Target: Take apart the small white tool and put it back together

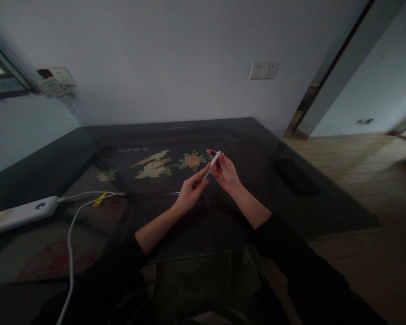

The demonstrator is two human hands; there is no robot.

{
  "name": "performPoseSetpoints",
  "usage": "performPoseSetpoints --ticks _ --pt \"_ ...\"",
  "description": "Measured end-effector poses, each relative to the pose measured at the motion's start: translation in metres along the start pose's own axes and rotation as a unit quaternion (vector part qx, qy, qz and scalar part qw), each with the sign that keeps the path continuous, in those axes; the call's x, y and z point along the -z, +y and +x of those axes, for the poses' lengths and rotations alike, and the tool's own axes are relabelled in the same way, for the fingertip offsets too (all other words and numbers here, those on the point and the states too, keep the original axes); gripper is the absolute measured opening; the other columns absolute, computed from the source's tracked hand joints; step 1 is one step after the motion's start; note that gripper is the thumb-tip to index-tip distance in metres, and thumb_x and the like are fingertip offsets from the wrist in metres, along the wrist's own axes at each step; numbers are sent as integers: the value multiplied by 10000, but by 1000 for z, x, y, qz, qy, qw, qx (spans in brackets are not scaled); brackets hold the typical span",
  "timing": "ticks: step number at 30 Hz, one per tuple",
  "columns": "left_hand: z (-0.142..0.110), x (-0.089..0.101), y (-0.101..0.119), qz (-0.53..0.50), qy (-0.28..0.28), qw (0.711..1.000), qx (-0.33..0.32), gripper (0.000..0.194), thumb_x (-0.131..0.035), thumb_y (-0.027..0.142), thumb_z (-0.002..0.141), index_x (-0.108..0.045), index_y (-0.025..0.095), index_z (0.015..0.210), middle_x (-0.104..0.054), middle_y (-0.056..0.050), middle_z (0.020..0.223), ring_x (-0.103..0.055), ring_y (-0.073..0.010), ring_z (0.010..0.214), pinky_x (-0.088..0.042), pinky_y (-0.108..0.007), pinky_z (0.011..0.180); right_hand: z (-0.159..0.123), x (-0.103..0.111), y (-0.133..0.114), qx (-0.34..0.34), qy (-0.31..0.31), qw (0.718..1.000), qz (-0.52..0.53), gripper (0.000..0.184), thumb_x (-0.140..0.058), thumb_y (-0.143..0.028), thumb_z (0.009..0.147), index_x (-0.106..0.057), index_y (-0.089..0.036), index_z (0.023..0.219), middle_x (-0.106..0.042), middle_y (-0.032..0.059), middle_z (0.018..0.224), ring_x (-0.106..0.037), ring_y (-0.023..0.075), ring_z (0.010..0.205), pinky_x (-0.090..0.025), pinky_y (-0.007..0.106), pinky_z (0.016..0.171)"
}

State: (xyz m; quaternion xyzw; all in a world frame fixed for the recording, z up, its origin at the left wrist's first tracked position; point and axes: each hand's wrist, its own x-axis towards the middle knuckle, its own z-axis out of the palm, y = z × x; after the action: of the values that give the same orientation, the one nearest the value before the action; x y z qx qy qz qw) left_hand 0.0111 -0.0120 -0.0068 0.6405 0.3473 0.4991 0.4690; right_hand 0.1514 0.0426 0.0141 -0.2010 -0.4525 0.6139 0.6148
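Above the middle of the dark table, my left hand [190, 188] grips the lower end of a slim white and grey object [213, 163]. It is tilted, its upper end leaning right, and it shows almost edge-on, so I cannot tell its kind. My right hand [226, 172] is at the upper end, fingers curled round it, with one fingertip reaching over the top. A small dark spot shows by that fingertip, too small to make out. Both palms are partly hidden.
The glossy dark table [176, 225] bears a bird-and-flower picture [155, 167]. A flat black slab [296, 177] lies at right. On the left are a white power strip [23, 215] and a white cable [71, 253] with a yellow tag [99, 199]. Wall sockets [264, 71] are behind.
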Motion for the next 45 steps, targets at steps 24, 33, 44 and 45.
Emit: performPoseSetpoints --ticks 24,33,44,45 --pt "7 9 2 59 79 995 -17 530 -603 240 877 -534 165 1397 -527 35 608 -330 -62 488 -300 -185 438 0 -1 2 0 -14 1000 -23 483 -708 -667 697 -689 -214 862 -429 -71 530 -279 64 445 -214 268 455" --pt "1 0 2 30 28 999 -20 520 -591 277 885 -536 175 1392 -503 50 613 -314 -56 483 -263 -183 436 -1 0 0 -10 8 1000 -8 528 -731 -630 694 -715 -194 992 -437 -64 544 -330 72 484 -232 259 461" --pt "4 4 1 24 36 999 -20 525 -610 264 882 -532 207 1397 -388 71 584 -311 -65 490 -256 -190 431 -1 -4 0 -13 9 1000 -15 543 -673 -664 736 -718 -196 1009 -427 -65 549 -315 72 472 -241 263 447" --pt "5 4 1 25 40 999 -19 525 -615 265 880 -534 208 1396 -390 70 587 -311 -63 487 -257 -191 431 -1 -4 0 -14 8 1000 -15 545 -671 -665 739 -717 -197 1015 -427 -66 548 -312 71 469 -241 264 450"
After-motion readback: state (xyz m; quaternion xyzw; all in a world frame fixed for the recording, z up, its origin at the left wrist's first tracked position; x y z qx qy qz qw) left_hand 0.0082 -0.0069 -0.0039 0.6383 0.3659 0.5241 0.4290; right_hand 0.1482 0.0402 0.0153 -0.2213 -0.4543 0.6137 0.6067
